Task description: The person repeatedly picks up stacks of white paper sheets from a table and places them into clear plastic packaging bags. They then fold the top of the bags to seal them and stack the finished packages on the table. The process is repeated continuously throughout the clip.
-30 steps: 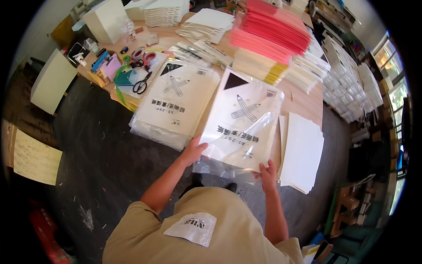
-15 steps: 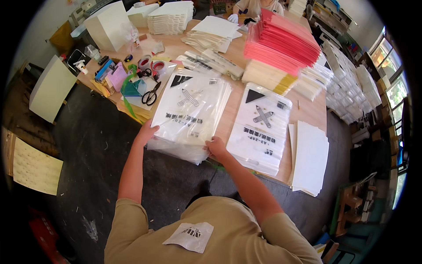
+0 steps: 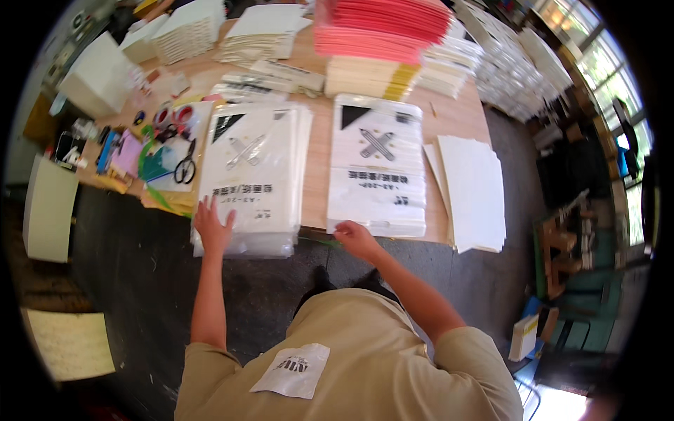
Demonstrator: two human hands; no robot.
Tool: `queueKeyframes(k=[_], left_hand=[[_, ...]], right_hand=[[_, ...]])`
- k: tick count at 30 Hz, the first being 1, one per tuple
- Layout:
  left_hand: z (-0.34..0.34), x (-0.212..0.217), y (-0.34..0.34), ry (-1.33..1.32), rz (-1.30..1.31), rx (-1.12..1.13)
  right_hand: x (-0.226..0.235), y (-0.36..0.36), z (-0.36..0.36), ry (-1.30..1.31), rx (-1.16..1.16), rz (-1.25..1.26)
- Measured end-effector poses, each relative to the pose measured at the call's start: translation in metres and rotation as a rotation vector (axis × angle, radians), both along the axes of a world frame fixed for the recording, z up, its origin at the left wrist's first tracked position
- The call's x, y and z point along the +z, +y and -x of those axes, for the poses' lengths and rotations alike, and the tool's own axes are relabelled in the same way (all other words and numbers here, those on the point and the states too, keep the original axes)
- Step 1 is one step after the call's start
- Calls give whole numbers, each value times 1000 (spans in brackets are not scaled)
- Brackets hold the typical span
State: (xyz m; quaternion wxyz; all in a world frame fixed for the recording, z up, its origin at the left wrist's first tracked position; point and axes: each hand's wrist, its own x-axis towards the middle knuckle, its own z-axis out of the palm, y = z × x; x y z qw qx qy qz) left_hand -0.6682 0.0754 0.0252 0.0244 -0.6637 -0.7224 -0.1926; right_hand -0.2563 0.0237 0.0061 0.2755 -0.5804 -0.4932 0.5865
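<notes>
Right hand [image 3: 357,238] moved from left stack [image 3: 253,175] to right packet [image 3: 378,165].

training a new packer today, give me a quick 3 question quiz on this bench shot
1. True or false: the left hand lies flat on the stack of clear packets.
2. What does the right hand touch? A) the scissors B) the near edge of the single white packet C) the pink stack
3. Fill in: right of that packet lies a pile of plain white ___.

Key: 1 true; 2 B; 3 sheets
</notes>
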Motion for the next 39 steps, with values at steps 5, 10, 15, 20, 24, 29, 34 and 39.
queueKeyframes(k=[5,10,15,20,24,29,34,39], left_hand=[[-72,-44,-14,214,177,-145],[-79,-29,-9,208,245,-148],[-229,11,-39,-232,66,-659],[-340,-41,-51,24,82,-865],[-350,-55,-39,65,51,-847],[-346,-56,-26,-83,239,-802],[-358,-21,15,-245,698,-560],[-358,11,41,-455,653,-538]], right_hand=[[-34,-90,-126,25,-473,104],[-41,-161,-212,-32,-760,109],[-52,-167,-242,-11,-792,58],[-59,-158,-253,115,-668,90],[-51,-163,-278,156,-605,167],[-72,-168,-306,162,-571,196],[-53,-145,-300,147,-481,117],[-3,-100,-252,233,-321,116]])
